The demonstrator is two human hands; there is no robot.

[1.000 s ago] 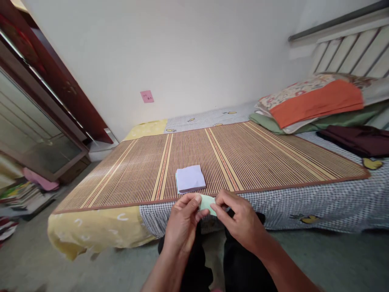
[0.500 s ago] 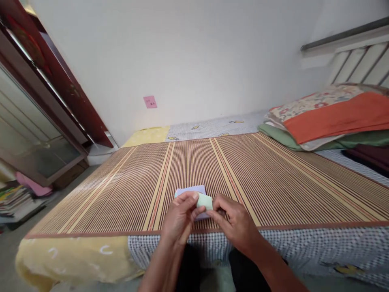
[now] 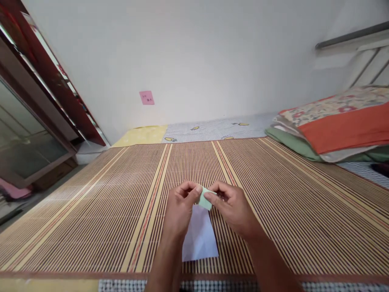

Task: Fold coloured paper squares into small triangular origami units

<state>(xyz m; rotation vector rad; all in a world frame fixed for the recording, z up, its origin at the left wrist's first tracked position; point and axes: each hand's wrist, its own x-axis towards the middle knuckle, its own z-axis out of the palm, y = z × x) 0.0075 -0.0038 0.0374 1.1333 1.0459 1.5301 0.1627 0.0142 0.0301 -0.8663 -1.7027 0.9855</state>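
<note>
Between my two hands is a small piece of light green paper. My left hand pinches its left edge between thumb and fingers. On the other side, my right hand grips the upper right part, thumb lying across the front. Below the green piece a white sheet of paper lies on the striped mat, partly covered by my left hand and wrist. Whether the green piece touches the white sheet I cannot tell.
The mat covers a bed with a checked sheet. Folded bedding is stacked at the right, beside a headboard rail. A pink note sticks to the wall. A glass-fronted cabinet stands at the left.
Both hands have lifted the green paper slightly up and away, and my right thumb now lies over its front. More of the white sheet shows below. The view has shifted forward.
</note>
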